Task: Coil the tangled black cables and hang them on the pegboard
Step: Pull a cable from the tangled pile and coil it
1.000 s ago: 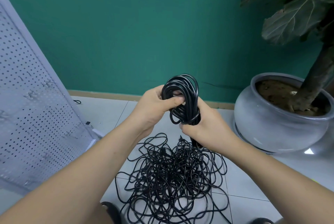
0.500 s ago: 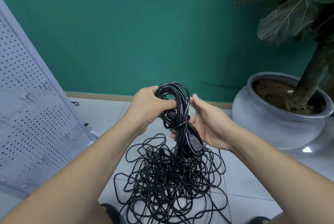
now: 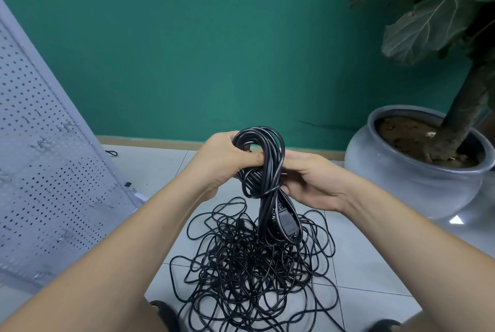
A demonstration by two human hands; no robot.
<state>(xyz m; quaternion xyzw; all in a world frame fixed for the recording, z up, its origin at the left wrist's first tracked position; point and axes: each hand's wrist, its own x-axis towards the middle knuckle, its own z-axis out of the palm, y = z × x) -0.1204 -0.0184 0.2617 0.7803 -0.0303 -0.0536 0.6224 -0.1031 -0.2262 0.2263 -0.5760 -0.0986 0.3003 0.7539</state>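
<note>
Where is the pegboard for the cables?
In the head view the pegboard stands slanted along the far left edge, left of the tangled cables lying on the tiled floor.

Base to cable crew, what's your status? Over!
Left hand gripping the coiled cable, right hand open against it. Plug end dangling. Tangled pile on the floor below. Nothing seen blocking the pegboard, left side.

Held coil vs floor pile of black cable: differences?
The coiled black cable bundle is looped neatly; the tangled black cable pile sprawls loose. The bundle is held up, gripped by the left hand; the pile lies on the grey tiled floor. Both are black cable.
</note>
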